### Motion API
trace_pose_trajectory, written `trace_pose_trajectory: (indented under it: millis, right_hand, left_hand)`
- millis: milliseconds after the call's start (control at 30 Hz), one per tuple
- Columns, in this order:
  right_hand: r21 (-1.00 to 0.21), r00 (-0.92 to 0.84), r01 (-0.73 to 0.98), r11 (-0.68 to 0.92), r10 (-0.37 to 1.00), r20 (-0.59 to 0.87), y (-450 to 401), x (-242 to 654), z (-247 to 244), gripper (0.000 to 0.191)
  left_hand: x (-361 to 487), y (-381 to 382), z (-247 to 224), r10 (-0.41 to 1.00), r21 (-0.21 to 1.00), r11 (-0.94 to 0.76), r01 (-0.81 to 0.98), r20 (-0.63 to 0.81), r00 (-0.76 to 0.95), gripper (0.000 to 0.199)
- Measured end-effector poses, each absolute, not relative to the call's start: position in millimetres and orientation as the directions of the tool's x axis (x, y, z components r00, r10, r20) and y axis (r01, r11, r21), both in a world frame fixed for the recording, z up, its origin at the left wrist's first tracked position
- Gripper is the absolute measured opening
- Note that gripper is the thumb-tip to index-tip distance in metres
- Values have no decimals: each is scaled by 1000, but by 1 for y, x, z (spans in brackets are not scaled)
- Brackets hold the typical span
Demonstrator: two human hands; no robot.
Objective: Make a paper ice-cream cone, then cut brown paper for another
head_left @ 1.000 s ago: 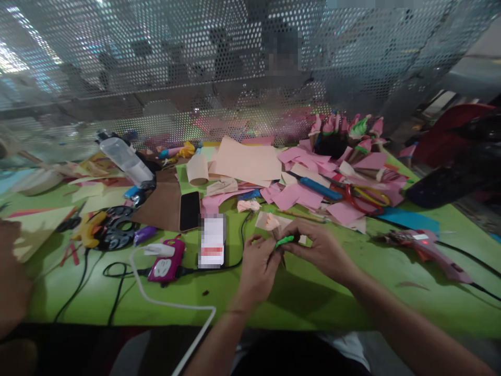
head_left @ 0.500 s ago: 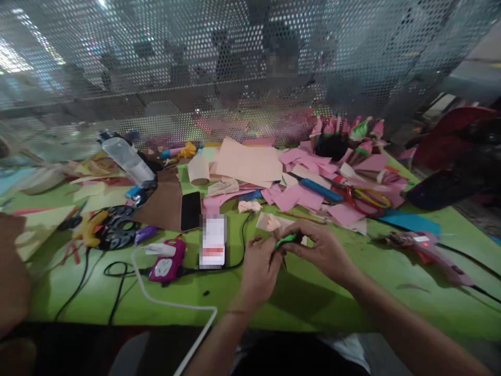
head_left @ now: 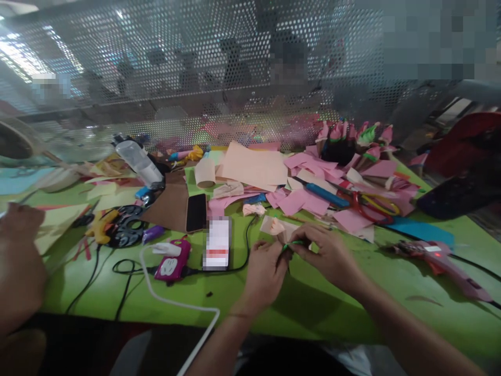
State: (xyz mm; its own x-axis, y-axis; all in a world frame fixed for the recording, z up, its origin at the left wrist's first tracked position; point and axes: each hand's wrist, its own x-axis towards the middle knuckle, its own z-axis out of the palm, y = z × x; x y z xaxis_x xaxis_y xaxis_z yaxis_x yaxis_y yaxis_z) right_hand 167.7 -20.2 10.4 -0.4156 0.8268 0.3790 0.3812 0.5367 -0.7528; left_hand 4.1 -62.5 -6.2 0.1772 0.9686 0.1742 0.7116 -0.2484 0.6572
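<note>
My left hand (head_left: 268,269) is closed around a small paper cone with a twisted peach top (head_left: 276,226); most of its lower part is hidden by the fingers. A narrow green strip (head_left: 291,244) crosses the cone just below that top and runs between my two hands. My right hand (head_left: 326,256) pinches the strip's right end between thumb and fingers. Behind them on the green table lies a beige paper piece (head_left: 287,230), partly covered by the cone and my right hand.
Right of my hands rests a pink glue gun (head_left: 438,256) with its cord. Scissors (head_left: 366,206), a blue cutter (head_left: 326,194) and pink paper scraps (head_left: 305,201) lie beyond. Leftward are a phone (head_left: 217,243), a magenta box (head_left: 172,261) with cables, and another person's arm (head_left: 21,266).
The view has shifted slightly, so the table appears farther right. The green strip now looks thinner and stretched between my hands. At the left, another person's hand has come into view.
</note>
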Motion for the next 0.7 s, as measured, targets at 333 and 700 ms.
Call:
trace_pose_trajectory:
  millis: [333, 700]
  right_hand:
    - [-953, -257, 170, 249, 945, 201, -17, 171, 14, 23]
    - [-901, -232, -382, -206, 965, -123, -1, 176, 12, 41]
  left_hand:
    - [4, -57, 3, 989, 701, -140, 700, 128, 71, 24]
    - [-23, -1, 15, 973, 682, 129, 719, 51, -223, 29]
